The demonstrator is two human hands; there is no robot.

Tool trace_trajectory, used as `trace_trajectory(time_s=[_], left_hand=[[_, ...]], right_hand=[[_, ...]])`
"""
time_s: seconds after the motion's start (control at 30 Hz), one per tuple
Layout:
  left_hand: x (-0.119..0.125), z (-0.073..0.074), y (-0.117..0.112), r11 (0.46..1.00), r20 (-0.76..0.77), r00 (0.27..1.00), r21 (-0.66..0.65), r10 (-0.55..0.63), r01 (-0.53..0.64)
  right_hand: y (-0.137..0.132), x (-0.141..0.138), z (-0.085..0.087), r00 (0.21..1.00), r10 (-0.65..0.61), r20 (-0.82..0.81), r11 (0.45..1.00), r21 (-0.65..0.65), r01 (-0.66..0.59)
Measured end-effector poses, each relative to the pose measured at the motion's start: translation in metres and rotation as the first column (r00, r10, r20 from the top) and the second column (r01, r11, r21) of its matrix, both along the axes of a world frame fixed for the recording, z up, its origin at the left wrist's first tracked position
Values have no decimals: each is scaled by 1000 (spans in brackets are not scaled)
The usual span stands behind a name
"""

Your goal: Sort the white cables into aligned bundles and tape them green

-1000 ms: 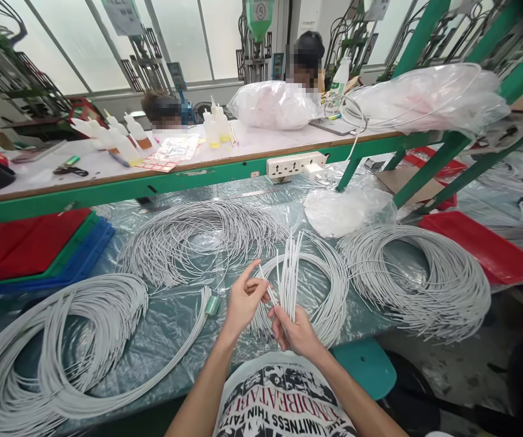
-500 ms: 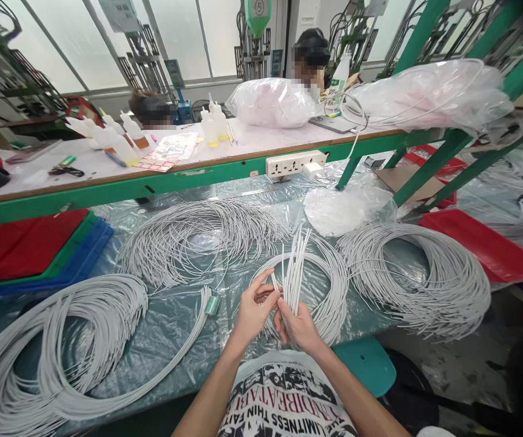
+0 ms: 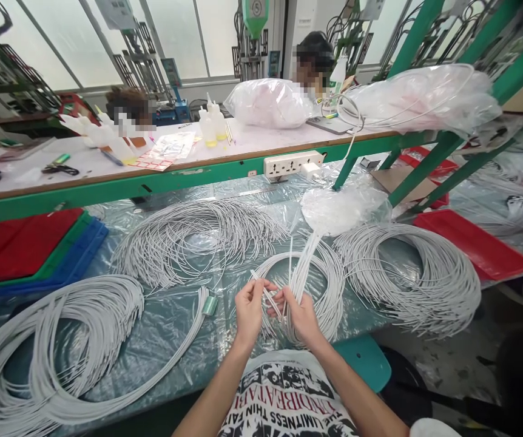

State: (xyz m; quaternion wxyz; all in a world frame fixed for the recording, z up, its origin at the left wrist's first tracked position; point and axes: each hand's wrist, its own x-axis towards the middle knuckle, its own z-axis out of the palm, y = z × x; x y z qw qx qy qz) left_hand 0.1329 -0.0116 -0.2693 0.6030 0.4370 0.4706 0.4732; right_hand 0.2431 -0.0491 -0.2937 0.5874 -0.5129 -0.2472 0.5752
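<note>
Head view, looking down over the near edge of the tabletop [image 3: 175,328], wrapped in clear plastic sheeting. Holding a bundle of white cable ends [image 3: 301,267] in the right hand [image 3: 303,317], grip closed full around the lower part, ends fanning up and away. Pinching a single cable end [image 3: 261,289] with the left hand [image 3: 249,308], grip narrowed to thumb and fingertips, just beside the bundle. Both above the small coil [image 3: 332,285] lying close to the near edge. Hemmed in sideways by a thick coil [image 3: 407,279] to the right, reaching the tabletop's right end, and by a big loose coil [image 3: 52,346] to the left, spilling toward the near edge. Bare sheeting open only in the strip between that coil and the hands, with a little green roll [image 3: 210,305] in it. Farther back, a scattered coil [image 3: 198,237] and a crumpled plastic bag [image 3: 341,209], then a green-edged shelf [image 3: 152,182] overhanging the rear, power strip [image 3: 293,164] fixed to its front. Stacked red, green and blue trays [image 3: 29,249] at far left, a red tray [image 3: 475,243] at far right, a teal stool [image 3: 366,361] below the edge. On the shelf, squeeze bottles [image 3: 211,124] and filled plastic bags [image 3: 273,103]; beyond, tall windows [image 3: 184,36].
</note>
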Motion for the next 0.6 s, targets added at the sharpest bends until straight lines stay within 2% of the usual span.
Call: trace_trajectory(time_s=[0.1, 0.2, 0.3, 0.4, 0.47, 0.6], left_hand=[[-4, -3, 0, 999, 130, 990, -5, 54, -54], [-6, -3, 2, 995, 224, 974, -94, -15, 37], [-4, -2, 1, 991, 38, 991, -38, -126, 127], [-1, 0, -2, 973, -176, 963, 70, -205, 220], [0, 0, -4, 962, -218, 946, 80, -239, 262], [0, 1, -4, 943, -166, 938, 86, -305, 322]], right_hand=[[4, 8, 2, 996, -88, 11, 996, 24, 88], [2, 11, 3, 1000, -9, 14, 999, 46, 9], [-2, 7, -2, 991, 133, -33, 990, 48, -131], [-3, 2, -9, 980, 182, -85, 983, 25, -180], [-3, 1, -11, 978, 176, -115, 984, 2, -177], [-5, 6, -10, 974, 182, -134, 983, 9, -182]])
